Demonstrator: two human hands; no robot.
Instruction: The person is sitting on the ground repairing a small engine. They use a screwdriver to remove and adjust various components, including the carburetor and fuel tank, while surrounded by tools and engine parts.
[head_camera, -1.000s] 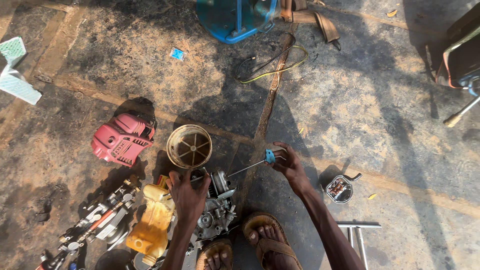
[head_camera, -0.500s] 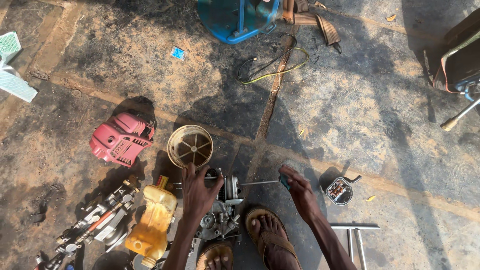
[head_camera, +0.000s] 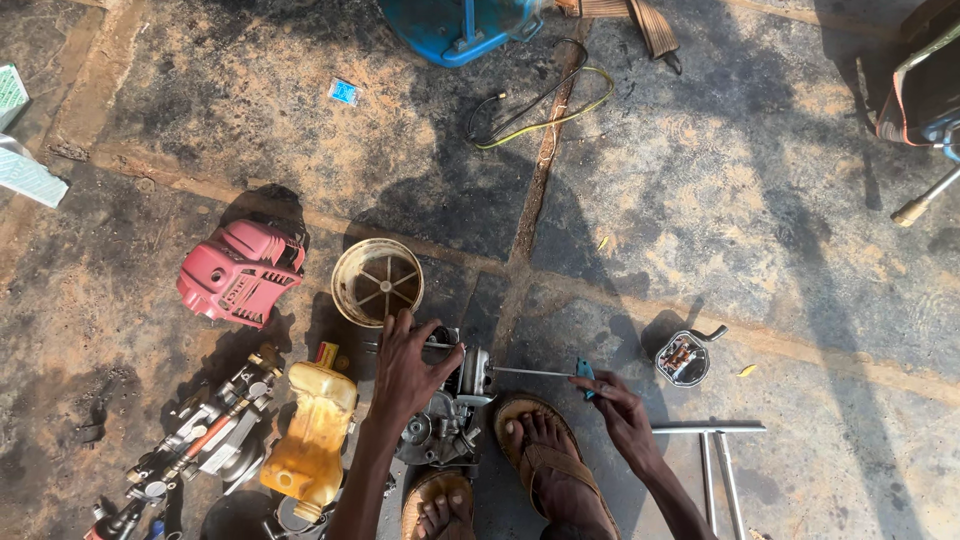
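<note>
Stained concrete floor (head_camera: 700, 200) carrying scattered small-engine parts.

A red engine cover (head_camera: 240, 272) is lying toward the floor's left side, with a round cream housing (head_camera: 377, 281) sitting just beside it. A yellow fuel tank (head_camera: 310, 432) and a grey metal assembly (head_camera: 205, 435) are resting near the bottom edge. A small metal cup of parts (head_camera: 684, 358) is standing right of centre, near thin metal rods (head_camera: 715, 450). A yellow and black cable (head_camera: 540, 105) is curling near the top edge, beside a blue base (head_camera: 450, 25).
</note>
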